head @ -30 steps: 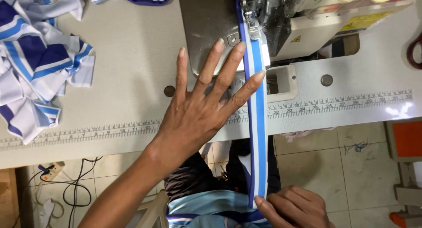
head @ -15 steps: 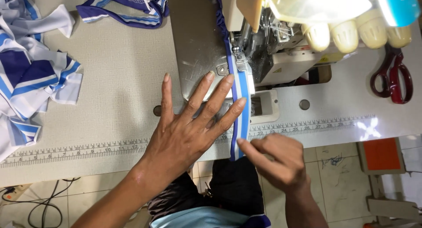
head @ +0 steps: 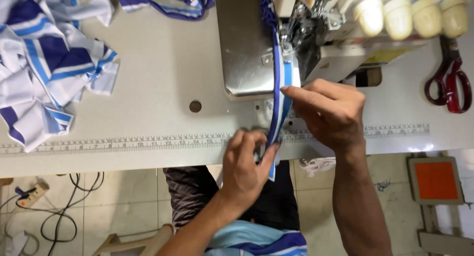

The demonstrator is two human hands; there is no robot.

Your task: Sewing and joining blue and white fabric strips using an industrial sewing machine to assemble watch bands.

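Note:
A narrow blue-and-white striped fabric strip [head: 281,95] runs from the sewing machine's presser foot [head: 291,49] down over the table's front edge. My left hand [head: 247,167] pinches the strip's lower end at the table edge, fingers curled. My right hand [head: 328,113] grips the strip higher up, forefinger and thumb on it just below the presser foot. The sewing machine [head: 316,34] stands at the top centre with its metal plate [head: 244,49] to the left of the strip.
A pile of blue-and-white fabric pieces [head: 44,63] lies at the table's left, more cloth [head: 163,2] at the top. Red-handled scissors [head: 449,78] rest at the right. A ruler strip [head: 123,143] lines the table front. Cables [head: 64,211] and an orange pedal [head: 437,179] are on the floor.
My left hand lifted from lying flat on the table and drew back to pinch the strip's lower end. My right hand rose up the strip toward the presser foot.

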